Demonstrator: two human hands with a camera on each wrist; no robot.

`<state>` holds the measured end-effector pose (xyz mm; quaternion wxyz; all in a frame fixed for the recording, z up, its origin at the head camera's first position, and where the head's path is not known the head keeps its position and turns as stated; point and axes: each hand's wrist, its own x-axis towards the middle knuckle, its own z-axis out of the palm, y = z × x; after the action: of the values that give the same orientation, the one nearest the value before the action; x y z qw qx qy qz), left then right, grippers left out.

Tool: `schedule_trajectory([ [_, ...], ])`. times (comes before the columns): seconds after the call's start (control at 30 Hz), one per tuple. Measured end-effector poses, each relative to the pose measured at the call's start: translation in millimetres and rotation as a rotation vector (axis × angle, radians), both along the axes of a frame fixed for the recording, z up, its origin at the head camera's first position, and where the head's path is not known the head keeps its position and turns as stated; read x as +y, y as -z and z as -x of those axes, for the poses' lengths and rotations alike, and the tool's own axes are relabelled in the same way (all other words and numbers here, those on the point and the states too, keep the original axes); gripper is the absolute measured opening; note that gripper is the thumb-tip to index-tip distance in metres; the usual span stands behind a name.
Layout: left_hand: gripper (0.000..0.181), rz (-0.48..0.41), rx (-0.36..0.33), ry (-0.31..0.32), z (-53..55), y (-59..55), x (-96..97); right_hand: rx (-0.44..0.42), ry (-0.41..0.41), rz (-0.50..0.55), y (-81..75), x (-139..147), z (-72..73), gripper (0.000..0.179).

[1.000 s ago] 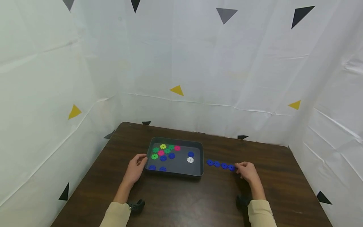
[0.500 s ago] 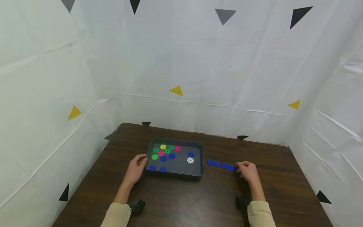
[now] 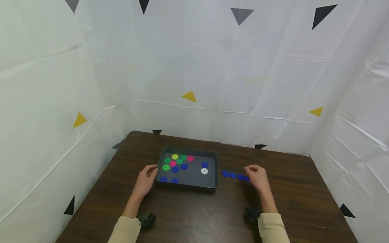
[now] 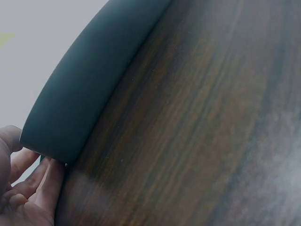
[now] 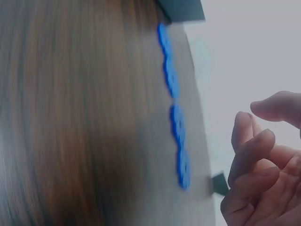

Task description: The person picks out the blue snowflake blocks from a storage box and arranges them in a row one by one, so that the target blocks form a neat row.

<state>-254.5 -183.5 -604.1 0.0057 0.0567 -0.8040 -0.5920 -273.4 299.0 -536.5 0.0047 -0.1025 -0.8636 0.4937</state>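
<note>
My left hand (image 3: 145,179) grips the near-left corner of a dark grey tray (image 3: 188,186); in the left wrist view the thumb is by the rim and the fingers (image 4: 49,186) lie against the tray's wall (image 4: 84,80). Flower-shaped plastic discs lie inside, among them a white disc (image 3: 204,171), a yellow disc (image 3: 175,157) and several blue, green and pink ones. To the right of the tray, a row of blue flower discs (image 3: 232,175) lies on the table. Above its right end hovers my right hand (image 3: 256,176), loosely curled, holding nothing, apart from the discs in the right wrist view.
Everything stands on a dark brown wooden table (image 3: 188,212). White sheeting (image 3: 212,67) with black, grey and yellow triangles hangs behind and at both sides. A dark strap device (image 3: 147,221) is worn at each wrist.
My right hand has come away from the right end of the blue row, rising and shifting left over it. The left hand, tray and discs have stayed in place.
</note>
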Motion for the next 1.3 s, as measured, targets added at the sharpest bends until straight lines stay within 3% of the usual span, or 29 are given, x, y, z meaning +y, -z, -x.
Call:
schedule_trajectory([
  [0.47, 0.043, 0.004, -0.003, -0.017, -3.6, -2.1, -2.6, 0.171, -0.178, -0.066, -13.4, -77, 14.5, 0.018],
  [0.93, 0.043, -0.001, 0.008, -0.027, -7.4, -1.7, -0.7, 0.115, -0.277, -0.138, -15.8, -121, 22.8, 0.024],
  [1.3, 0.041, -0.020, 0.010, -0.022, -7.3, -4.5, 4.9, 0.050, -0.304, -0.360, -19.3, -142, 27.5, 0.028],
])
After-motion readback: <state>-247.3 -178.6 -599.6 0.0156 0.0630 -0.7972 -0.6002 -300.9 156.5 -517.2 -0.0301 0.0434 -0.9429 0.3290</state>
